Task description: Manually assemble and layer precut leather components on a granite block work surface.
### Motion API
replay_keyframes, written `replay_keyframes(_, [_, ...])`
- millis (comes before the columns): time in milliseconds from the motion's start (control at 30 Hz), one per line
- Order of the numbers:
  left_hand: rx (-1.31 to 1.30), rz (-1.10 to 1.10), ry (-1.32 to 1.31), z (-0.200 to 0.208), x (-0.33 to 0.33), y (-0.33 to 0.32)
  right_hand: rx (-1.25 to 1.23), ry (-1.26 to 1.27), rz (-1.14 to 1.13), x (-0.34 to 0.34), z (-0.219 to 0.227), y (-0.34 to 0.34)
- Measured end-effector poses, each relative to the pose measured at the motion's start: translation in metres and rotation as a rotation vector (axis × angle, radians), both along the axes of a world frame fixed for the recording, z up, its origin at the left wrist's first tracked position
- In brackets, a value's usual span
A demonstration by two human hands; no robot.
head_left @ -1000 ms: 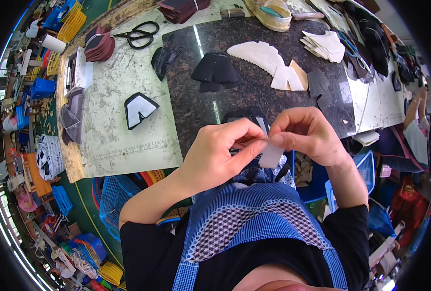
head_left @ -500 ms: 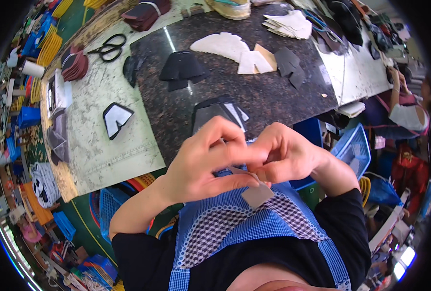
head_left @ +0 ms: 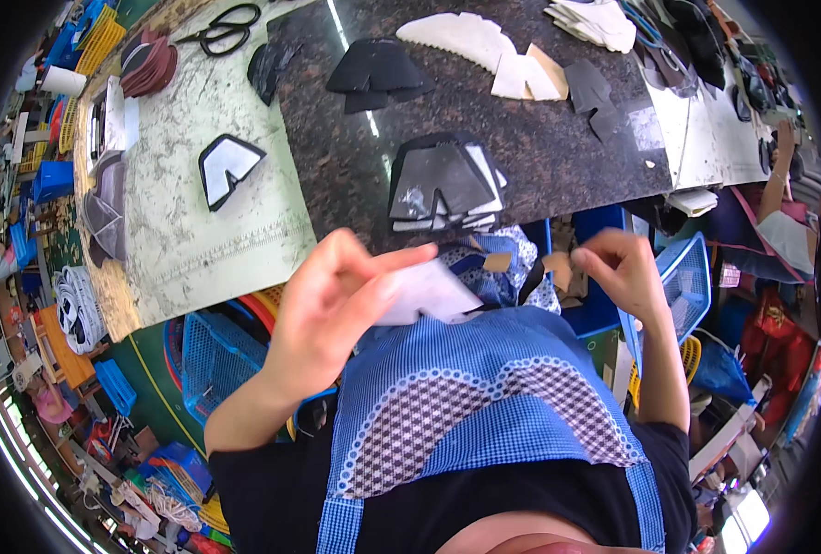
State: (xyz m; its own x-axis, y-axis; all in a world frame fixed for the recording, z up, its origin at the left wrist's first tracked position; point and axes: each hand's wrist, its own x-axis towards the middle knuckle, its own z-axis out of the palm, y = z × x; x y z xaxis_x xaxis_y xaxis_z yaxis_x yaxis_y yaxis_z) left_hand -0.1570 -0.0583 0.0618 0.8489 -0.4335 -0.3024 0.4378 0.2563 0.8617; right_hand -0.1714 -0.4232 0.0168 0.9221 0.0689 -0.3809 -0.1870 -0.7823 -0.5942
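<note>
My left hand [head_left: 323, 309] pinches a whitish notched shoe-upper piece [head_left: 429, 294] between thumb and fingers, in front of my apron. Out to the right, my right hand [head_left: 624, 272] is raised over a blue bin [head_left: 595, 319], its fingers loosely curled and apart, slightly blurred. A tan scrap [head_left: 557, 270] shows beside its thumb; whether they touch is unclear. Another tan scrap [head_left: 496, 262] lies over patterned cloth [head_left: 521, 254] below the table edge. Just beyond my hands, a stack of dark and white notched pieces [head_left: 443, 180] rests on the dark stone slab.
Farther back on the slab [head_left: 539, 175] lie black pieces [head_left: 378, 69], cream pieces [head_left: 456, 37] and a grey piece [head_left: 590, 97]. On the pale board at left are a white-faced black piece [head_left: 230, 166] and black scissors [head_left: 226, 30]. A blue basket [head_left: 683, 277] stands right. Another person [head_left: 779, 198] is far right.
My hands have parted: the right moved right over the bin, the left moved slightly left with the whitish piece. The view shifted, showing the stack more fully.
</note>
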Motion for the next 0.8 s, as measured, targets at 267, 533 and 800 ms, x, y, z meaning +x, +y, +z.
replay_keyframes(267, [0.187,0.073,-0.255,-0.004,0.032,-0.017,0.685,0.058,0.212,0.052,0.05,0.11])
replay_keyframes(533, [0.393,-0.07,-0.227,-0.045,0.078,-0.008,0.381,0.152,0.097,0.092,0.038,0.128])
replay_keyframes(800, [0.808,-0.123,-0.56,-0.052,0.078,-0.015,0.178,-0.111,0.22,0.094,0.017,0.125])
